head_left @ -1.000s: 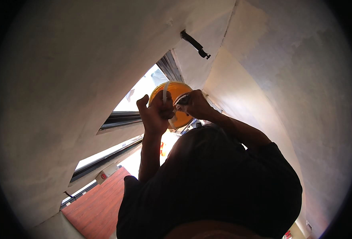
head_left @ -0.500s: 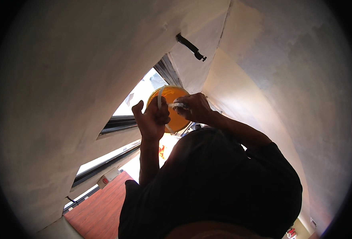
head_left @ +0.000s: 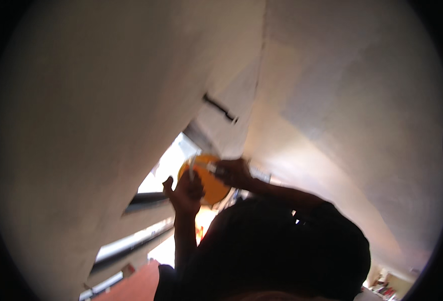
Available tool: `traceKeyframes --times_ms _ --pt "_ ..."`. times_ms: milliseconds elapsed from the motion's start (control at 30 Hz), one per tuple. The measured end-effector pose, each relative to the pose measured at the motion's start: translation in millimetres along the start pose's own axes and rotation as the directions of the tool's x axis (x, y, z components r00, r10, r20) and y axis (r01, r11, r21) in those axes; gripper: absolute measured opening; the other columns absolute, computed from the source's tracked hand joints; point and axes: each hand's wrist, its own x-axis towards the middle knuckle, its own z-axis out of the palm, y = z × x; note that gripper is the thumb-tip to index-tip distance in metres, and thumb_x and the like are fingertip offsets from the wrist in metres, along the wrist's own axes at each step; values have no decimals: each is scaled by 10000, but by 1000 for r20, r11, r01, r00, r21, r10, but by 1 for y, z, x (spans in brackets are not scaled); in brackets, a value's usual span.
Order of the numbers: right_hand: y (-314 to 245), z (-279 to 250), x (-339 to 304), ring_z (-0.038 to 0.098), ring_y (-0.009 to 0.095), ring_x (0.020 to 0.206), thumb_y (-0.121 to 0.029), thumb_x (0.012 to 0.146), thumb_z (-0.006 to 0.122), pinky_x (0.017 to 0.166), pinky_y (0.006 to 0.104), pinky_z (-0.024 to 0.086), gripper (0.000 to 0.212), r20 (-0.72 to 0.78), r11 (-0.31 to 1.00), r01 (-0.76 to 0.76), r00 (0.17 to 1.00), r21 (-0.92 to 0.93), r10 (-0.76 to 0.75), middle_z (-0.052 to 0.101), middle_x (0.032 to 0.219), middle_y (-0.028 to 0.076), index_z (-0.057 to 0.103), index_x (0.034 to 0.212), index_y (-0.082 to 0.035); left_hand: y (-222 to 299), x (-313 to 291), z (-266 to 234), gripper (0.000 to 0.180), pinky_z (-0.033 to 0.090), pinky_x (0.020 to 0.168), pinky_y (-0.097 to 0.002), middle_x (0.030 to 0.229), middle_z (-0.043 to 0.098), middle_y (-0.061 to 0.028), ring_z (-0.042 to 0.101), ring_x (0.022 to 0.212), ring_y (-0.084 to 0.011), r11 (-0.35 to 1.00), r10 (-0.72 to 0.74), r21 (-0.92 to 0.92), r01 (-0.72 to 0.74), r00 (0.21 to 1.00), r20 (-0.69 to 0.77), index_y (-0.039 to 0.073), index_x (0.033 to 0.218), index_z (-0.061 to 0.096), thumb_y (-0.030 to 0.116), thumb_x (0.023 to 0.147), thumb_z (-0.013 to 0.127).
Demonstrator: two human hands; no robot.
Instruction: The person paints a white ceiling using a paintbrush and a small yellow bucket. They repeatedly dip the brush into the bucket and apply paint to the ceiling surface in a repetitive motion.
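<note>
My left hand (head_left: 185, 193) is closed round the white handle (head_left: 192, 167) of an orange-yellow bucket (head_left: 214, 189), its thumb sticking out to the left. The bucket hangs in front of me, and its round opening shows orange inside. Over the bucket's right side, my right hand (head_left: 235, 173) grips a small brush-like tool (head_left: 212, 167) whose pale end points left toward the handle. Motion blur and my fingers hide most of that tool, so its exact kind is unclear.
Pale plastered walls (head_left: 321, 100) rise on both sides and meet at a corner seam. A black bracket (head_left: 220, 108) sticks out above the bucket. Bright windows (head_left: 173, 160) with dark frames lie at the left, above a reddish surface (head_left: 136, 286). Small items (head_left: 382, 288) sit at lower right.
My view has tilted up, so the hands, bucket and bracket appear lower and slightly left, with more wall above. Both hands keep their grips. The picture is more blurred.
</note>
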Motion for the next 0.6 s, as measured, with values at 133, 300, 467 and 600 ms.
traceKeyframes --times_ms 133,300,467,600 --pt "-27 -43 3 694 287 708 -184 739 786 652 341 546 247 18 984 -135 991 113 134 707 855 138 724 945 -62 9 11 4 819 323 464 -255 773 549 -26 442 532 -133 1000 -16 3 16 1000 7 30 1171 540 739 791 387" --pt "-48 -139 9 669 127 695 -73 828 708 612 264 545 136 -216 922 -108 956 371 199 727 865 69 733 959 -51 12 15 11 730 308 455 -257 745 575 -12 474 528 -149 998 -39 47 43 995 -91 69 1047 583 714 784 365" --pt "-45 -257 72 614 105 598 -25 834 660 535 244 509 120 -699 981 115 714 158 29 718 901 74 710 937 7 2 8 10 695 274 439 -248 663 507 9 408 484 -131 995 -11 101 25 991 -137 88 1018 576 704 785 353" --pt "-21 -333 154 606 83 581 -68 853 655 527 242 499 132 -761 930 137 540 -341 -359 700 800 66 701 939 21 0 7 13 678 255 424 -246 639 487 10 375 460 -124 998 -28 58 37 987 -156 92 1012 566 702 792 368"
